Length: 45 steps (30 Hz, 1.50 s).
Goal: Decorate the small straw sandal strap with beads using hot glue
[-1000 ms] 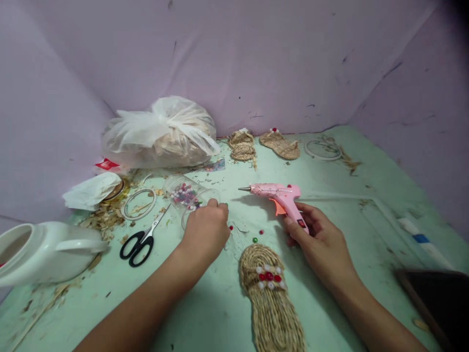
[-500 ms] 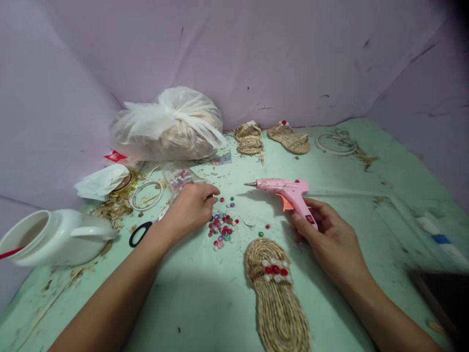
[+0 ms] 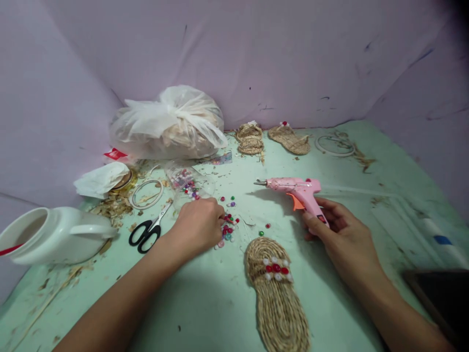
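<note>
Both bare forearms are being extended forward from the lower edge of the view. The left hand [image 3: 200, 226] is being held palm down, knuckles up, with fingertips [image 3: 221, 215] curled and pinched low. The right hand [image 3: 342, 235] is being kept half-turned, its fingers wrapped closed, the wrist angled inward.

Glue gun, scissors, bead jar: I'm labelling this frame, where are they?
Glue gun [image 3: 293, 186]: head view, pink barrel.
Scissors [image 3: 146, 233]: head view, black handles.
Bead jar [image 3: 186, 182]: head view, clear side wall.
</note>
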Available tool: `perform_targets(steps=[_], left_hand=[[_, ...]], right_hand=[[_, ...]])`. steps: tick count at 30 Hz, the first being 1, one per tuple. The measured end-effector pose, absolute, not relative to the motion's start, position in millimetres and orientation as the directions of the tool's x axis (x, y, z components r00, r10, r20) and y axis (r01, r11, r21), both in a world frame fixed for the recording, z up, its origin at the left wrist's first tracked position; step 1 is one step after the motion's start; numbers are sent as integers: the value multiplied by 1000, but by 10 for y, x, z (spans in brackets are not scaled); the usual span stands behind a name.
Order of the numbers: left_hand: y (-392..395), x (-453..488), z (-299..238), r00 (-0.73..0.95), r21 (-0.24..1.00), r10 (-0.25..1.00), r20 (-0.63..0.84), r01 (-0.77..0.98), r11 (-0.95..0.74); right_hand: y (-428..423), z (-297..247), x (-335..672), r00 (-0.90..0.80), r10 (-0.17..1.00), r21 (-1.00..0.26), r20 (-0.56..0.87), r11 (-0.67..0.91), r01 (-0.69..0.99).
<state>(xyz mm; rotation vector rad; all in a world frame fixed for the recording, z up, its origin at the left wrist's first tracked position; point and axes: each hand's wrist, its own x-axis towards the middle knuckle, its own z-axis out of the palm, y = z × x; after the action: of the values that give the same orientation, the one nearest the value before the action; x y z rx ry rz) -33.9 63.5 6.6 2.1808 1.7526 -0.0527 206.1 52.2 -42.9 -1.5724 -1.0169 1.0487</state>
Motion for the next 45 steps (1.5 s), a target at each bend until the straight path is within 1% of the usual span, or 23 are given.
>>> perform_targets(steps=[4, 9, 10, 11, 12, 14, 15, 16, 18, 21, 22, 24, 26, 27, 28, 29, 31, 33, 34, 36, 40, 43, 45], left_hand=[[590, -270, 68, 232, 132, 940, -251, 970, -204], [575, -271, 137, 245, 121, 942, -227, 967, -222], [584, -289, 160, 248, 167, 946, -211, 962, -215], [595, -310, 185, 250, 259, 949, -191, 946, -197], [606, -333, 211, 248, 392, 953, -173, 905, -164], [622, -372, 255, 238, 694, 957, -166, 718, -58], [625, -385, 268, 237, 806, 954, -184, 592, 8], [624, -391, 271, 238, 875, 948, -212, 479, 75], [612, -384, 248, 253, 936, 928, -273, 292, 196], [585, -335, 156, 300, 933, 885, -355, 56, 355], [577, -314, 122, 320, 918, 870, -374, -2, 396], [565, -275, 72, 335, 895, 855, -395, -69, 441], [556, -247, 65, 297, 896, 867, -401, -71, 439], [553, -238, 80, 263, 903, 879, -397, -63, 426], [550, -233, 104, 228, 909, 891, -393, -51, 414], [548, -231, 135, 194, 917, 904, -381, -44, 396], [549, -235, 199, 137, 929, 920, -367, -2, 371], [548, -242, 244, 116, 931, 924, -365, 61, 360], [544, -245, 255, 120, 931, 924, -362, 96, 352], [528, -248, 254, 142, 930, 925, -352, 164, 329], [508, -242, 193, 166, 901, 919, -357, 323, 291], [520, -211, 148, 195, 851, 905, -379, 458, 257], [524, -168, 127, 235, 807, 886, -400, 549, 219]], right_hand=[[527, -414, 2033, 292, 943, -970, -156, -202, 133], [528, -431, 2052, 292, 946, -973, -139, -186, 140], [528, -436, 2055, 294, 946, -971, -136, -186, 150], [527, -444, 2057, 295, 946, -970, -131, -184, 159], [526, -454, 2059, 294, 947, -969, -127, -181, 166], [526, -485, 2058, 291, 949, -967, -120, -178, 183], [526, -505, 2055, 293, 949, -964, -114, -177, 197], [526, -525, 2051, 301, 948, -961, -105, -174, 213], [523, -556, 2039, 323, 944, -956, -74, -160, 246], [499, -548, 2014, 329, 944, -937, -21, -133, 322], [485, -527, 2006, 324, 946, -911, 26, -111, 398], [448, -464, 1991, 284, 935, -794, 213, -4, 608], [407, -384, 1980, 209, 882, -651, 422, 134, 747], [389, -342, 1979, 189, 857, -632, 479, 188, 752], [374, -301, 1983, 198, 855, -668, 479, 209, 714], [364, -262, 1995, 228, 879, -744, 420, 189, 641], [353, -185, 2043, 283, 938, -892, 199, 54, 448], [351, -114, 2121, 302, 952, -947, 41, -59, 315], [350, -83, 2165, 308, 951, -954, 11, -83, 290], [349, -40, 2243, 295, 955, -952, -6, -96, 292], [343, -67, 2283, 137, 988, -928, -67, -112, 356], [298, -96, 2232, 21, 998, -879, -58, -61, 473], [218, -62, 2186, -91, 988, -810, -127, -50, 584]])
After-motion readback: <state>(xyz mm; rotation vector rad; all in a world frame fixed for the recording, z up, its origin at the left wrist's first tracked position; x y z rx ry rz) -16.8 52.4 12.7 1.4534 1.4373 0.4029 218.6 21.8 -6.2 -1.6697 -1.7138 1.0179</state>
